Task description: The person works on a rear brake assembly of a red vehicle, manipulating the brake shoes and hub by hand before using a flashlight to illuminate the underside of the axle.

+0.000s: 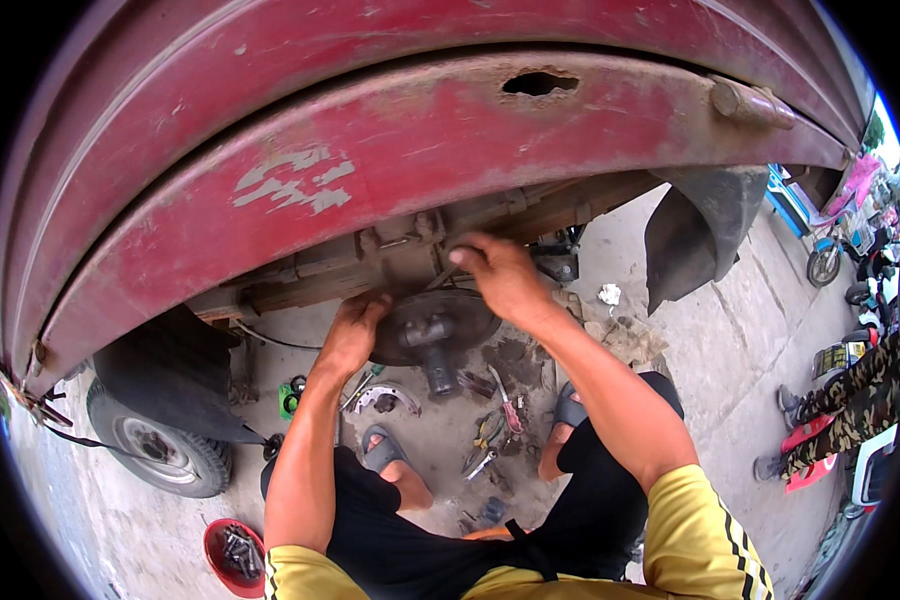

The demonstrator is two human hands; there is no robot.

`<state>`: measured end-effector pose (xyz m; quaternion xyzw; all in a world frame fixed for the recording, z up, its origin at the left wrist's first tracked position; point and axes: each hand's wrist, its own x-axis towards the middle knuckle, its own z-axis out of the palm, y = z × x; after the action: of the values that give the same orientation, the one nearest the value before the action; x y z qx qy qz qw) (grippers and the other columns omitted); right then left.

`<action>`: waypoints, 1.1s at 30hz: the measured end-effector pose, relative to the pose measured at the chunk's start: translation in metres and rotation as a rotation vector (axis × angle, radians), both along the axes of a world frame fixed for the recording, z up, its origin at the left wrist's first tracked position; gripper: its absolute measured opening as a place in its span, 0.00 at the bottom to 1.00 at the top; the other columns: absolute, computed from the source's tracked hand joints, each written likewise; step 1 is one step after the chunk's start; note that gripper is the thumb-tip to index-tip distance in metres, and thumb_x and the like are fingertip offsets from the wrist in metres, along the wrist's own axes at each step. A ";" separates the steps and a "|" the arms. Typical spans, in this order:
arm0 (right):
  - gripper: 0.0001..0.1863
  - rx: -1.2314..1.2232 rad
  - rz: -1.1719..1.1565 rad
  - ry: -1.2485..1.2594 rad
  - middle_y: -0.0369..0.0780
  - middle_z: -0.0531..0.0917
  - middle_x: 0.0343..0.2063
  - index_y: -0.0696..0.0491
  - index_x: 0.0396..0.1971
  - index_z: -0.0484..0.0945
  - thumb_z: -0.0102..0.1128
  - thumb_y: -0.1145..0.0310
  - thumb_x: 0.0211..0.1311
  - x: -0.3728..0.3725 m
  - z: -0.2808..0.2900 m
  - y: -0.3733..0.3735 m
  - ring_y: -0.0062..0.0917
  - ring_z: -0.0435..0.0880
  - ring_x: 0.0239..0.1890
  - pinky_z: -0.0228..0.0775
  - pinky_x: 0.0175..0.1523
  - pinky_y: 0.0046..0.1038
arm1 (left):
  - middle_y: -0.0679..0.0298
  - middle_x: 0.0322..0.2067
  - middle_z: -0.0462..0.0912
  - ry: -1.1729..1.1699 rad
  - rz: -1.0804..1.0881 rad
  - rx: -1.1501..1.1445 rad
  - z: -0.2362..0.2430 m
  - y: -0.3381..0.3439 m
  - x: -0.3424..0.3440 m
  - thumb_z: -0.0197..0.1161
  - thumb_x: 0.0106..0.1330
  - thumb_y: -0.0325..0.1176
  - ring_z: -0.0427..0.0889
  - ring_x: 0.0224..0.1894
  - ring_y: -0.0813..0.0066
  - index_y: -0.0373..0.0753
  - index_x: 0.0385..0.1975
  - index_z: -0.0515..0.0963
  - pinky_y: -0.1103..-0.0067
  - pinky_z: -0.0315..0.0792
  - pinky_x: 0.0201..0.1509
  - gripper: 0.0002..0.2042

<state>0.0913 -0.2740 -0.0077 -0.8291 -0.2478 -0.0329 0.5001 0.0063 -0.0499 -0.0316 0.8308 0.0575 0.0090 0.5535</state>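
Below the worn red body panel (400, 130) of a vehicle hangs a dark round metal part (410, 340) with a cylindrical housing at its centre. My left hand (355, 335) is closed at its upper left rim, fingertips partly hidden. My right hand (500, 280), slightly blurred, is curled around what looks like a thin metal rod (440, 275) just above the part's upper right. Dark, rusty frame members (390, 240) run behind both hands.
Loose tools (490, 430) lie between my sandalled feet. A wheel (160, 450) and red bowl of metal pieces (233, 550) are left; black flaps (700, 230) hang each side. A person in camouflage trousers (840, 420) is at the right, near parked two-wheelers (825, 260).
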 end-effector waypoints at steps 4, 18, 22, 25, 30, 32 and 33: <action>0.12 -0.118 0.029 -0.094 0.51 0.81 0.35 0.55 0.42 0.78 0.55 0.64 0.64 -0.019 0.033 0.022 0.49 0.79 0.40 0.69 0.45 0.41 | 0.54 0.39 0.81 0.025 0.017 0.040 0.004 0.001 -0.004 0.51 0.66 0.37 0.75 0.46 0.70 0.26 0.43 0.76 0.76 0.64 0.56 0.18; 0.14 -0.066 0.070 0.045 0.53 0.80 0.38 0.57 0.43 0.78 0.58 0.65 0.62 -0.019 0.035 0.041 0.47 0.80 0.41 0.71 0.47 0.37 | 0.60 0.35 0.79 0.012 -0.002 0.010 -0.002 0.000 -0.001 0.50 0.65 0.34 0.73 0.41 0.73 0.28 0.38 0.76 0.77 0.65 0.51 0.14; 0.19 -0.061 0.014 0.184 0.51 0.82 0.41 0.59 0.49 0.76 0.57 0.62 0.65 0.005 -0.003 0.005 0.37 0.82 0.42 0.72 0.48 0.31 | 0.61 0.35 0.78 0.050 0.026 0.069 0.006 -0.003 -0.004 0.50 0.65 0.34 0.72 0.42 0.74 0.29 0.38 0.75 0.77 0.65 0.51 0.13; 0.19 0.022 0.038 0.493 0.49 0.82 0.44 0.60 0.50 0.76 0.55 0.63 0.66 0.033 -0.067 -0.020 0.33 0.81 0.44 0.72 0.47 0.29 | 0.60 0.36 0.79 0.006 0.006 0.060 0.006 -0.005 -0.002 0.50 0.65 0.34 0.73 0.44 0.73 0.28 0.39 0.75 0.76 0.65 0.53 0.14; 0.17 0.380 0.131 0.851 0.37 0.82 0.39 0.59 0.49 0.77 0.56 0.64 0.67 0.035 -0.096 -0.023 0.20 0.78 0.39 0.70 0.42 0.23 | 0.52 0.42 0.80 -0.032 0.028 0.117 0.011 -0.010 -0.004 0.50 0.66 0.38 0.75 0.51 0.67 0.27 0.43 0.75 0.75 0.63 0.57 0.18; 0.16 0.422 0.057 0.806 0.36 0.82 0.35 0.59 0.47 0.78 0.56 0.63 0.67 0.039 -0.104 -0.029 0.19 0.77 0.35 0.69 0.38 0.23 | 0.47 0.46 0.80 -0.004 0.004 0.112 0.015 -0.013 -0.003 0.50 0.66 0.39 0.75 0.54 0.63 0.26 0.45 0.74 0.75 0.63 0.58 0.20; 0.16 0.454 -0.017 0.827 0.35 0.81 0.33 0.58 0.47 0.78 0.56 0.63 0.67 0.038 -0.098 -0.029 0.19 0.76 0.33 0.68 0.37 0.22 | 0.47 0.46 0.80 0.041 -0.008 0.090 0.013 -0.006 -0.003 0.50 0.66 0.39 0.75 0.54 0.63 0.26 0.45 0.74 0.74 0.63 0.59 0.20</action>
<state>0.1293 -0.3029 -0.1054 -0.6442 -0.0076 0.2428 0.7253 0.0028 -0.0561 -0.0187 0.8550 0.0651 -0.0075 0.5145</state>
